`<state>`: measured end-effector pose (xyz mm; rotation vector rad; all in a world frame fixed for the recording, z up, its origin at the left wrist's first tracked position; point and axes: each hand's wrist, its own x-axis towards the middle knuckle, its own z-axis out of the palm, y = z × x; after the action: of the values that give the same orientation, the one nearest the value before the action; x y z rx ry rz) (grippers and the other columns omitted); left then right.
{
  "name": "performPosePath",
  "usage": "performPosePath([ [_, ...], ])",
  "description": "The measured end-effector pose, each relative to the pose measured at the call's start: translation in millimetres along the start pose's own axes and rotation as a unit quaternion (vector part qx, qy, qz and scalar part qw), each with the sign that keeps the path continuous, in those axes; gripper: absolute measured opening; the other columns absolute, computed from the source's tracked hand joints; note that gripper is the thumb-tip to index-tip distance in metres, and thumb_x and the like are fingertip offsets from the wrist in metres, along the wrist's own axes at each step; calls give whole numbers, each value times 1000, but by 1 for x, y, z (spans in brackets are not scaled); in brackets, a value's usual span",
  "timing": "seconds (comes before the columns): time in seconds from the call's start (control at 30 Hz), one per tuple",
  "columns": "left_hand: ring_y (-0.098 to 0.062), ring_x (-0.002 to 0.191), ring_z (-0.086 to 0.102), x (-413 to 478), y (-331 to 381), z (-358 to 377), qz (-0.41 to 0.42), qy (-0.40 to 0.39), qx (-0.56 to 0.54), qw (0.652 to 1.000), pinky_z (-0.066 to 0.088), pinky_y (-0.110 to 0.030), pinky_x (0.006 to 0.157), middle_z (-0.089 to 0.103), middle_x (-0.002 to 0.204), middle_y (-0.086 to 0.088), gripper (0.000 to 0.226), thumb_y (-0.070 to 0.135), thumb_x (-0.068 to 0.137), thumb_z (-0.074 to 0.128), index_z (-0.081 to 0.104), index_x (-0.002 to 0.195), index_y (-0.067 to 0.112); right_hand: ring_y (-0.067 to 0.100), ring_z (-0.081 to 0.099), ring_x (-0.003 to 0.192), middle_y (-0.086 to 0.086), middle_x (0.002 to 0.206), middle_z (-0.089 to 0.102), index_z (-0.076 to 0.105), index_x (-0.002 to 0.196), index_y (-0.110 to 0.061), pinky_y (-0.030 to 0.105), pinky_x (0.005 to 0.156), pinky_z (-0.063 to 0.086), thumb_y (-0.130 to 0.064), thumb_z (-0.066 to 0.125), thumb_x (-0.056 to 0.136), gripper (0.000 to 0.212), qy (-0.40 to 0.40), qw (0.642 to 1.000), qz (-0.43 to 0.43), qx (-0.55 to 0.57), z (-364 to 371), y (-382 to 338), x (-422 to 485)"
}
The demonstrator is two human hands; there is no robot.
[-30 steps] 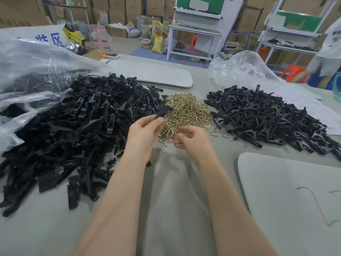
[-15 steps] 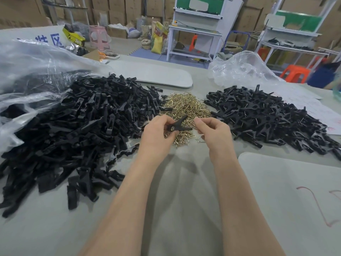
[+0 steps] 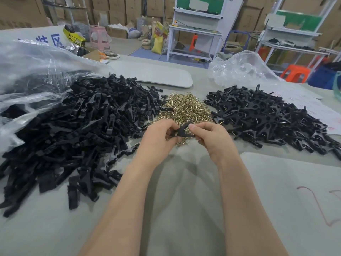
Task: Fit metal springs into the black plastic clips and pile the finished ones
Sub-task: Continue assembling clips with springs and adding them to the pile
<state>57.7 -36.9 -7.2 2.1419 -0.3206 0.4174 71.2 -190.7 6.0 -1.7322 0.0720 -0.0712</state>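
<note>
Both hands meet over the near edge of a heap of brass-coloured metal springs (image 3: 186,108) in the middle of the table. My left hand (image 3: 158,135) and my right hand (image 3: 212,137) pinch the same black plastic clip (image 3: 182,131) from either end, its jaws spread in a V. Whether a spring is in the clip is hidden by the fingers. A big pile of loose black clips (image 3: 73,130) lies to the left. A second pile of clips with metal springs showing (image 3: 273,117) lies to the right.
A clear plastic bag (image 3: 33,71) lies over the back of the left pile, another crumpled bag (image 3: 241,71) behind the right pile. Grey pads lie at the far centre (image 3: 153,72) and near right (image 3: 295,191). Paper sheets (image 3: 317,108) sit at the right edge.
My left hand brought a clip from the left pile to the centre. My right hand rose from the springs, closed in and now pinches the clip's other end.
</note>
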Motion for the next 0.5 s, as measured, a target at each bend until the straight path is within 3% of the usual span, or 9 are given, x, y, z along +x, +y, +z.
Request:
performPosePath([
  [0.1, -10, 79, 59, -1, 2, -3, -15, -27, -34, 999, 48, -19, 77, 58, 81, 10, 18, 14, 77, 77, 67, 91, 12, 9, 45, 55, -4, 57, 54, 59, 61, -17, 17, 52, 40, -21, 71, 79, 22, -111, 979, 84, 151, -5, -1, -1],
  [0.17, -3, 70, 56, -2, 6, -5, -21, -44, -68, 996, 48, -13, 70, 56, 74, 9, 15, 13, 76, 77, 66, 86, 15, 11, 50, 60, 0, 64, 58, 59, 71, -15, 19, 53, 44, -30, 70, 72, 18, -178, 952, 127, 216, -8, 0, -3],
  [0.3, 8, 60, 52, -4, 10, -9, -21, -54, -116, 992, 42, -3, 63, 54, 69, 9, 25, 11, 76, 77, 60, 75, 29, 15, 61, 65, 5, 78, 63, 62, 102, -8, 25, 60, 54, -51, 61, 74, 51, -286, 909, 181, 242, -6, 6, -7],
  [0.4, 2, 62, 48, -4, 12, -9, 7, -58, -100, 993, 40, -9, 62, 55, 70, 6, 21, 14, 75, 78, 60, 75, 24, 16, 68, 66, 9, 81, 71, 63, 102, -8, 25, 61, 57, -60, 53, 75, 59, -340, 897, 184, 213, -4, 7, -9],
  [0.5, 3, 77, 51, -3, 11, -9, 49, -53, -61, 996, 39, -8, 72, 59, 83, 3, 18, 17, 74, 79, 62, 80, 18, 14, 70, 62, 12, 74, 73, 65, 97, -3, 23, 58, 57, -55, 51, 76, 57, -327, 902, 177, 221, -3, 8, -7],
])
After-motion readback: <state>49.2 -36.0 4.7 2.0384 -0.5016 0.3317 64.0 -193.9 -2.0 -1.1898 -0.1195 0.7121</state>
